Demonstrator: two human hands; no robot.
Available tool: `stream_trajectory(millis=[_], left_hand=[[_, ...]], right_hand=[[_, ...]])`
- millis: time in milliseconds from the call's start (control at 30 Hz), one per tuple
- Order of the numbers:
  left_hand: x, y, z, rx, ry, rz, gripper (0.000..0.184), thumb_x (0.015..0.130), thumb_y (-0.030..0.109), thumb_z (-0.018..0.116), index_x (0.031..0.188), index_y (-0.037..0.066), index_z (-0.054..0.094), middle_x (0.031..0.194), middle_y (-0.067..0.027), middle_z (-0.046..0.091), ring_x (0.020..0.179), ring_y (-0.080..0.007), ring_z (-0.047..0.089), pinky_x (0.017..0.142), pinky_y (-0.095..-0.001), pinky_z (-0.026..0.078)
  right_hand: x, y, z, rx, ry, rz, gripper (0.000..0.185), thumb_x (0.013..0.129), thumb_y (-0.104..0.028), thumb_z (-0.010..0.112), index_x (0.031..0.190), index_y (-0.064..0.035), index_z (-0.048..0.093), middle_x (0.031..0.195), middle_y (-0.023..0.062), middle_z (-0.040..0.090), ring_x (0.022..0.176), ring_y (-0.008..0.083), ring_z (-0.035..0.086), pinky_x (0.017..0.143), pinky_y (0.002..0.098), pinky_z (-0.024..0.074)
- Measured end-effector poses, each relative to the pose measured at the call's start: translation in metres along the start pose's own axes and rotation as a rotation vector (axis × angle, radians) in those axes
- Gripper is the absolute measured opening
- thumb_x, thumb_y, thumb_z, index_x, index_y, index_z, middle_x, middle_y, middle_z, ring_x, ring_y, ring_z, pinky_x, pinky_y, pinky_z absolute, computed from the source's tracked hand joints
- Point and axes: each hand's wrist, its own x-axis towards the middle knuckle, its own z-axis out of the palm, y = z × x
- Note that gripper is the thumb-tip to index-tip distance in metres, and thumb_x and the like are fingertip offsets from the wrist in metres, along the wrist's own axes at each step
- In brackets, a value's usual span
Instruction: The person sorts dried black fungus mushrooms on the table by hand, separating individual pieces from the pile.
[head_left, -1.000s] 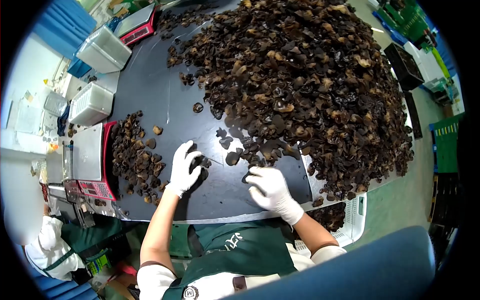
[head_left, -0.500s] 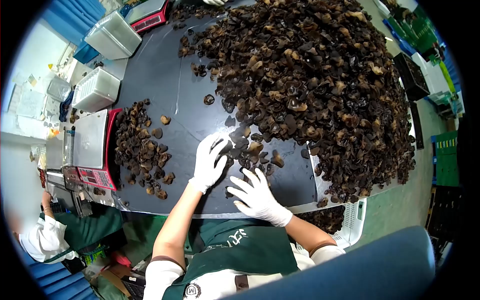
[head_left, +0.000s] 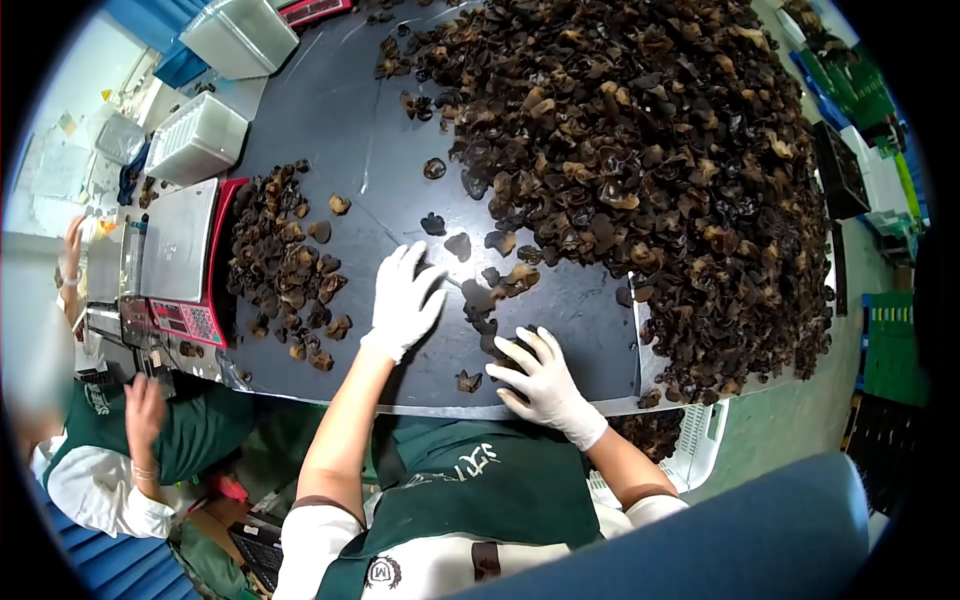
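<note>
Both my hands wear white gloves over the dark table (head_left: 330, 120). My left hand (head_left: 405, 303) has its fingers apart, with no piece visible in it, just left of a few loose dark fungus pieces (head_left: 478, 297). To the right, my right hand (head_left: 543, 382) is spread low over the table, its fingertips beside dark pieces partly hidden under them. A single piece (head_left: 468, 381) lies between my hands near the front edge. The large fungus heap (head_left: 640, 150) fills the back right, and a smaller pile (head_left: 280, 260) lies at the left.
A red scale (head_left: 183, 250) stands left of the small pile, with clear plastic bins (head_left: 198, 140) behind it. A co-worker's hand (head_left: 145, 410) is at the lower left. Under the table's right front edge is a white basket (head_left: 697, 440). Dark crates (head_left: 840, 170) stand at the right.
Since the earlier frames, the loose pieces near my hands have been spread about. My right hand has shifted slightly right from half a second ago. The co-worker's raised hands have come into view.
</note>
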Motion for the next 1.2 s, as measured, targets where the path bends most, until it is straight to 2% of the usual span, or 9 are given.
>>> stream_trajectory(millis=[200,367,567,700,833,967,1067,1133,1200], left_hand=[[-0.071,-0.002,-0.030,-0.195,0.067,-0.325,0.041,0.086,0.014,0.067,0.126,0.009,0.064,0.143,-0.0210,0.049,0.128,-0.0386,0.049,0.109,-0.0468,0.039],[-0.092,0.029,-0.024,-0.263,0.105,-0.297,0.062,0.076,0.016,0.077,0.135,0.007,0.056,0.144,-0.0221,0.046,0.132,-0.0411,0.045,0.110,-0.0497,0.037],[-0.093,0.057,-0.011,-0.379,0.199,-0.293,0.098,0.072,0.021,0.085,0.153,0.008,0.032,0.157,-0.0274,0.021,0.142,-0.0462,0.032,0.114,-0.0525,0.033],[-0.098,0.037,-0.016,-0.333,0.188,-0.297,0.106,0.070,0.024,0.087,0.156,0.007,0.027,0.158,-0.0269,0.020,0.144,-0.0462,0.029,0.115,-0.0514,0.032],[-0.101,0.022,-0.021,-0.285,0.102,-0.308,0.107,0.067,0.030,0.089,0.154,0.007,0.031,0.158,-0.0253,0.025,0.143,-0.0447,0.031,0.114,-0.0516,0.033],[-0.082,0.025,-0.010,-0.139,0.056,-0.204,0.099,0.071,0.057,0.080,0.149,0.010,0.043,0.157,-0.0243,0.028,0.141,-0.0433,0.033,0.115,-0.0534,0.028],[-0.063,0.033,-0.003,-0.101,0.035,-0.128,0.084,0.072,0.048,0.082,0.143,0.013,0.053,0.153,-0.0223,0.038,0.137,-0.0414,0.039,0.112,-0.0513,0.033],[-0.056,0.032,0.004,-0.088,0.074,-0.089,0.065,0.076,0.038,0.080,0.133,0.013,0.062,0.139,-0.0173,0.053,0.124,-0.0377,0.051,0.106,-0.0486,0.040],[-0.052,0.032,0.003,-0.142,0.087,-0.107,0.060,0.076,0.033,0.080,0.130,0.012,0.064,0.130,-0.0147,0.057,0.118,-0.0355,0.054,0.100,-0.0456,0.045]], right_hand=[[-0.039,0.022,-0.018,0.033,0.363,0.238,0.046,0.070,-0.009,0.076,0.115,-0.0090,0.066,0.129,0.0158,0.058,0.120,0.0371,0.053,0.104,0.0492,0.0411],[-0.047,0.033,-0.020,-0.007,0.280,0.336,0.060,0.069,-0.016,0.081,0.125,-0.0087,0.062,0.138,0.0190,0.052,0.127,0.0394,0.047,0.110,0.0494,0.0364],[-0.005,0.002,0.004,-0.043,0.058,0.198,0.083,0.064,-0.031,0.085,0.138,-0.0111,0.053,0.146,0.0200,0.043,0.131,0.0399,0.041,0.111,0.0537,0.0315],[0.011,0.023,0.022,0.093,0.317,0.139,0.048,0.075,0.005,0.069,0.121,-0.0056,0.064,0.125,0.0197,0.062,0.111,0.0388,0.060,0.098,0.0449,0.0479],[-0.001,0.034,0.021,0.404,0.467,0.361,0.032,0.092,0.006,0.059,0.122,-0.0039,0.063,0.127,0.0144,0.062,0.120,0.0290,0.060,0.105,0.0365,0.0448],[0.001,0.034,0.014,0.793,0.566,0.653,0.029,0.097,0.001,0.057,0.125,-0.0019,0.062,0.127,0.0074,0.063,0.116,0.0169,0.059,0.103,0.0307,0.0448],[0.004,0.043,0.005,0.974,0.636,0.781,0.032,0.095,0.000,0.057,0.127,0.0000,0.061,0.124,0.0072,0.065,0.111,0.0159,0.061,0.101,0.0294,0.0458],[0.005,0.047,-0.001,0.876,0.602,0.765,0.038,0.092,-0.001,0.062,0.130,-0.0023,0.060,0.131,0.0096,0.061,0.116,0.0184,0.059,0.103,0.0318,0.0447],[0.010,0.043,-0.013,0.169,0.475,0.535,0.052,0.083,-0.003,0.070,0.133,-0.0068,0.058,0.137,0.0152,0.055,0.124,0.0274,0.053,0.107,0.0393,0.0414]])
